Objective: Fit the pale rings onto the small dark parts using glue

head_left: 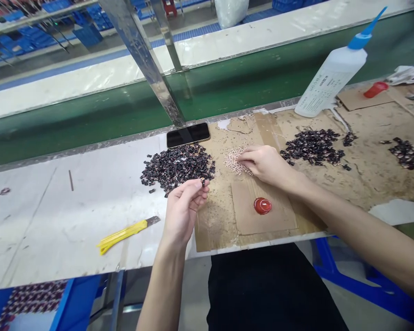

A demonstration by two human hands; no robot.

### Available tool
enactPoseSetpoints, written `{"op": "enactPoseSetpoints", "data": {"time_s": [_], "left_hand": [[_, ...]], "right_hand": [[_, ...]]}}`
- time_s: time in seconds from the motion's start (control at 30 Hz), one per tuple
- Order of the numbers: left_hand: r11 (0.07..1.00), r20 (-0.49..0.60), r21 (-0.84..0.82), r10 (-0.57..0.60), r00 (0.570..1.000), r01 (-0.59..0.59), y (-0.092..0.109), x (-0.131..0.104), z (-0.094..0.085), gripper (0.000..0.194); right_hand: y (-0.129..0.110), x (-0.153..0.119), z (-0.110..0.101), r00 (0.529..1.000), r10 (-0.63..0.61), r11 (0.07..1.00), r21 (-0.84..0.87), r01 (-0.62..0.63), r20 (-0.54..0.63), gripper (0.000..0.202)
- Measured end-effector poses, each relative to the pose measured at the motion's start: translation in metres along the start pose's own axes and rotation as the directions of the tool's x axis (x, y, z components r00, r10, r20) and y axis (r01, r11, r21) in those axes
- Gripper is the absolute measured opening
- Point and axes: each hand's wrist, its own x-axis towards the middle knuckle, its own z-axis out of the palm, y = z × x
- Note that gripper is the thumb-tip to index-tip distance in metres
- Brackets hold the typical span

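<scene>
Between thumb and forefinger, my left hand (186, 204) pinches a small black piece (203, 182), just in front of a pile of black pieces (177, 165) on the white tabletop. My right hand (262, 163) reaches into a pile of tiny pale beads (233, 159) on the cardboard; its fingertips are pressed together, and anything between them is too small to make out. A small round red dish (262, 206) rests on a cardboard square (243, 216) nearer to me. Right of my right hand lies a second pile of black pieces (313, 146).
A phone (188, 135) lies behind the left pile, beside a metal post (148, 59). A yellow cutter (124, 235) with its blade out is at the left. A white bottle (331, 80) with a blue nozzle leans at the back right. Another small black pile (405, 153) is far right.
</scene>
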Motion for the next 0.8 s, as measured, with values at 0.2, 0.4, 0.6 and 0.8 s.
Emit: {"op": "enactPoseSetpoints", "data": {"time_s": [0.2,0.4,0.6,0.8], "left_hand": [[0.989,0.008,0.089,0.118,0.993,-0.118,-0.011,-0.018,0.026,0.012],[0.939,0.113,0.239,0.227,0.967,-0.248,-0.012,-0.032,0.058,0.010],[0.937,0.194,0.215,0.236,0.952,-0.276,-0.016,-0.037,0.068,0.010],[0.824,0.156,0.349,0.418,0.895,-0.446,-0.023,-0.044,0.072,0.011]], "right_hand": [[-0.016,-0.020,-0.020,0.948,0.279,0.889,0.414,-0.195,-0.153,0.018],[-0.045,-0.057,-0.045,0.910,0.404,0.530,0.786,-0.317,0.095,0.036],[-0.062,-0.070,-0.049,0.911,0.402,0.533,0.786,-0.315,0.092,0.030],[-0.075,-0.074,-0.046,0.916,0.398,0.646,0.727,-0.234,-0.058,0.023]]}}
